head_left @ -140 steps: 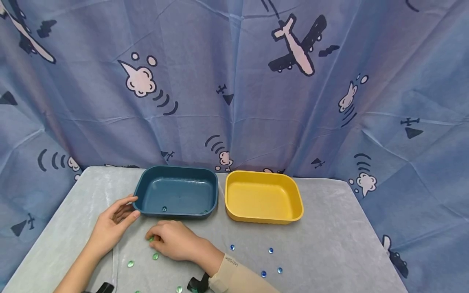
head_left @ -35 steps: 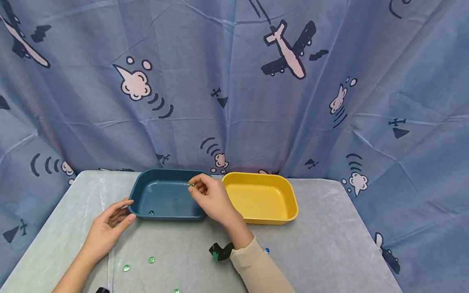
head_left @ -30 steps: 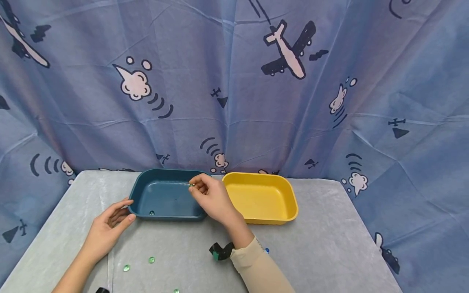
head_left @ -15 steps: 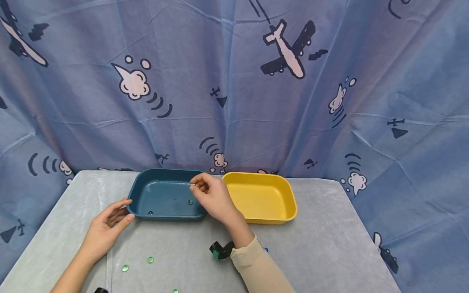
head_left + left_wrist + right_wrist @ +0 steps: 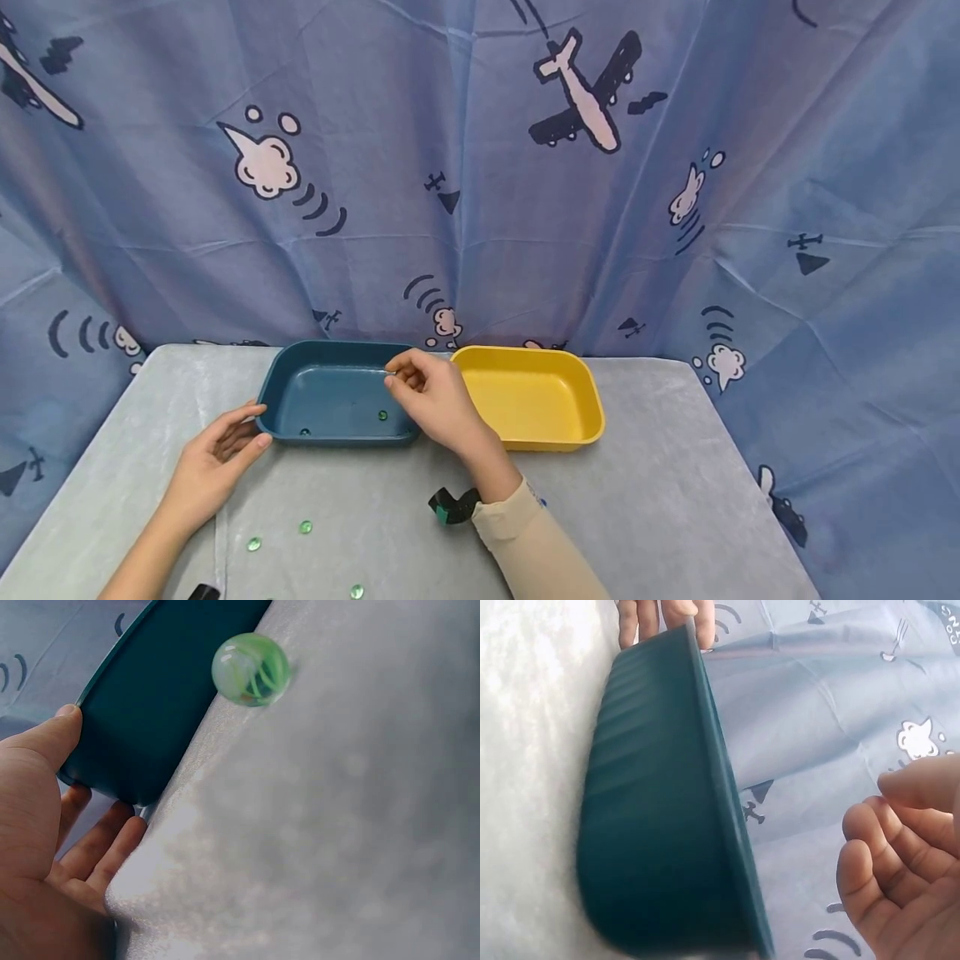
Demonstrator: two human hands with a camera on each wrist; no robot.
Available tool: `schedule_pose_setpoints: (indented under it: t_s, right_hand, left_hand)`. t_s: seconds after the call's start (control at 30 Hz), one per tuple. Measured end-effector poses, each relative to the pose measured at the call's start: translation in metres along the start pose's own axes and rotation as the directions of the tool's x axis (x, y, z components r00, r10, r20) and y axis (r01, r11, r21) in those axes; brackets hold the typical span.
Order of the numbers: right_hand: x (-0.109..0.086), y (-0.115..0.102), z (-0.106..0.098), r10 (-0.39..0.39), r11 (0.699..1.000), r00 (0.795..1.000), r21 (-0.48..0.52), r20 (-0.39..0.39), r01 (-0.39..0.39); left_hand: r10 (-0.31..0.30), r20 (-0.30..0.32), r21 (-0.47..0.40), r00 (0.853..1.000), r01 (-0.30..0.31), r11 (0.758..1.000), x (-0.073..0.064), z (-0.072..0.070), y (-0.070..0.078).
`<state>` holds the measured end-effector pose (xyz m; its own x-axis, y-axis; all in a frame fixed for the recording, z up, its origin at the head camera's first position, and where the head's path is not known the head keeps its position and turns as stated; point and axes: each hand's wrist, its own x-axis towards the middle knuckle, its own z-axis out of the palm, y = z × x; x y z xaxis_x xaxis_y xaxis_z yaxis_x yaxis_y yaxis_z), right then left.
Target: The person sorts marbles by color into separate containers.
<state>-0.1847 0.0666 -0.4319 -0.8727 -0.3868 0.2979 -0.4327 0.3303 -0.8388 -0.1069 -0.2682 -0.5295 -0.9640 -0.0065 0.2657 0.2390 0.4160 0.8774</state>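
My left hand point(image 5: 212, 462) holds the left end of a dark teal plastic tray point(image 5: 279, 423), thumb at the near corner and fingers round the end wall. Above the tray's right side my right hand point(image 5: 438, 404) hovers with loosely bent fingers; the right wrist view shows nothing between its thumb point(image 5: 919, 784) and fingertips. Inside the tray lie a green glass marble point(image 5: 382, 415) under that hand and a darker-looking marble point(image 5: 305, 432) near the front left corner. In the left wrist view a green-swirled marble point(image 5: 251, 669) sits on the cloth beside the tray.
A yellow tray point(image 5: 592, 425) stands right of the teal one, partly behind my right forearm. More green marbles, one point(image 5: 254, 544) at left and another point(image 5: 357, 592) at the front, lie on the grey cloth. A blue marble point(image 5: 543, 502) peeks out beside the beige sleeve.
My right hand went from the cloth to above the teal tray with a green marble, then let it go; it now lies inside. My left hand keeps its place at the tray's end.
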Motion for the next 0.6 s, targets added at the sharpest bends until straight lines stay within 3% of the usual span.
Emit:
schedule_pose_setpoints:
  t_s: [0.27,0.47,0.6]
  right_hand:
    - [-0.010,-0.021,-0.010,-0.020,1.000,0.998,-0.017,0.066,0.021]
    - [-0.023,-0.031,-0.024,-0.051,0.999,0.998,-0.001,0.040,0.051]
    - [-0.036,-0.035,-0.035,-0.022,1.000,0.999,0.002,0.028,0.022]
  left_hand:
    - [0.009,-0.003,-0.008,1.000,-0.010,1.000,0.002,0.003,-0.001]
    - [0.002,0.005,-0.002,1.000,-0.002,1.000,0.001,-0.001,0.002]
    - [0.001,0.008,-0.009,1.000,-0.001,1.000,0.001,-0.002,0.003]
